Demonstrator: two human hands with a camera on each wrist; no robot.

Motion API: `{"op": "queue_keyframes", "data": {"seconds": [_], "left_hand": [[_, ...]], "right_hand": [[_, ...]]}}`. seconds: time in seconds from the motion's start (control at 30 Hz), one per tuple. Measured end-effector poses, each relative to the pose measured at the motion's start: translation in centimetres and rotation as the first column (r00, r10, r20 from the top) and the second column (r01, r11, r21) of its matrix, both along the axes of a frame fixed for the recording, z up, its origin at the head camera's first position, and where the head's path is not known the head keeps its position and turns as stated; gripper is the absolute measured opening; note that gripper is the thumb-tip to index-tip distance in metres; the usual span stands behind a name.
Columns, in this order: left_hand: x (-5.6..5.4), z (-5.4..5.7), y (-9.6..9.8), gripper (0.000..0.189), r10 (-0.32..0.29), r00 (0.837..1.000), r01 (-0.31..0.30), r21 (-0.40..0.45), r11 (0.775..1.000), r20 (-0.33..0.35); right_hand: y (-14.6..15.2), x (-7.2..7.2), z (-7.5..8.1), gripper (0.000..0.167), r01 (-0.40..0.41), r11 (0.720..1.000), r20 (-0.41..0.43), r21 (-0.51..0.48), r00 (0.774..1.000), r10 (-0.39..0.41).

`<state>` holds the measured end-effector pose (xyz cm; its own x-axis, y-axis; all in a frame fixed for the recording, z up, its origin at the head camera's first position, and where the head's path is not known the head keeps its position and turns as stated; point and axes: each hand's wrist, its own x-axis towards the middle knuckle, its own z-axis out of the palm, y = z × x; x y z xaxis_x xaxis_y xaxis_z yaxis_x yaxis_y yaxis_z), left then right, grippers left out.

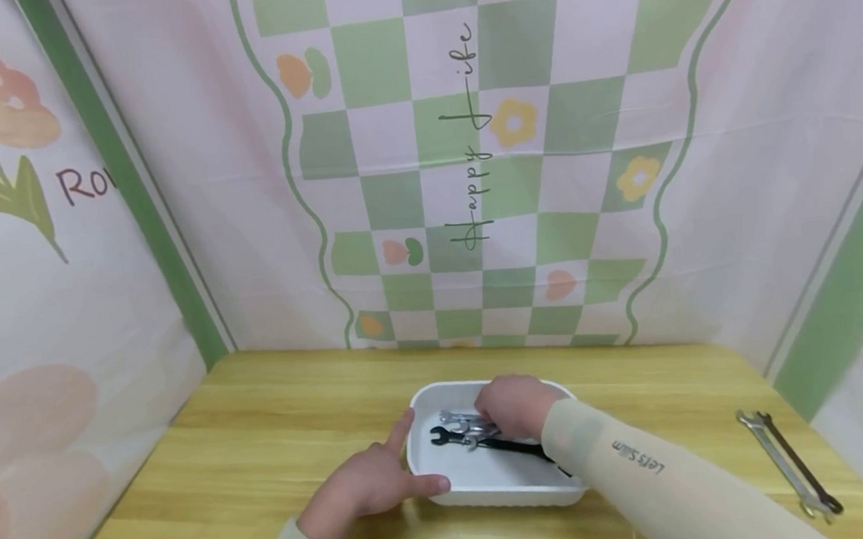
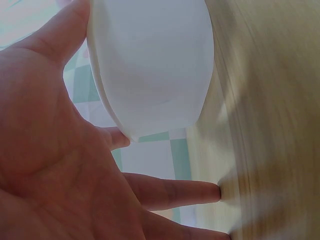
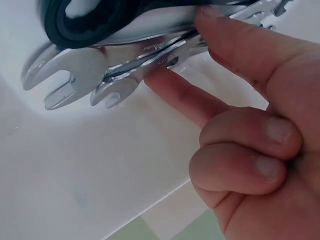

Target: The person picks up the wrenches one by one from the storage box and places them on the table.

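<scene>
A white plastic bin (image 1: 483,476) sits on the table, holding several silver wrenches (image 1: 460,420) and a black wrench (image 1: 515,446). My left hand (image 1: 374,480) spreads its thumb and index finger against the bin's left rim. In the left wrist view, two other fingers (image 2: 175,192) reach straight to the tabletop. Inside the bin, my right hand (image 1: 516,405) pinches a silver wrench (image 3: 85,75) between thumb and index finger, its other visible fingers folded. The right wrist view shows the black wrench's ring end (image 3: 55,25) beside the overlapping silver ones. How many wrenches lie within the pinch is unclear.
On the wooden table (image 1: 299,412), at the far right, a silver wrench (image 1: 778,454) and a dark wrench (image 1: 802,465) lie side by side. Printed curtains (image 1: 515,172) enclose the table at the back and sides.
</scene>
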<state>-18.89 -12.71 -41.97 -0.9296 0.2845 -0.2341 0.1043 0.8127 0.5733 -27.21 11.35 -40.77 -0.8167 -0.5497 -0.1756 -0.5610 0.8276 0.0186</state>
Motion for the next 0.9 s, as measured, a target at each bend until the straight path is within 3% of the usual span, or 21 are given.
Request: {"op": "queue_keyframes", "data": {"seconds": [0.5, 0.9], "left_hand": [[0.0, 0.0, 0.1, 0.119, 0.007, 1.000, -0.007, 0.003, 1.000, 0.003], [0.0, -0.1, 0.1, 0.120, 0.005, 1.000, -0.004, 0.016, 1.000, -0.013]], "right_hand": [[-0.3, 0.0, -0.9, 0.027, -0.019, 1.000, -0.063, 0.009, 0.998, 0.020], [0.4, -1.1, -0.7, 0.032, -0.008, 1.000, -0.022, -0.015, 1.000, 0.008]]}}
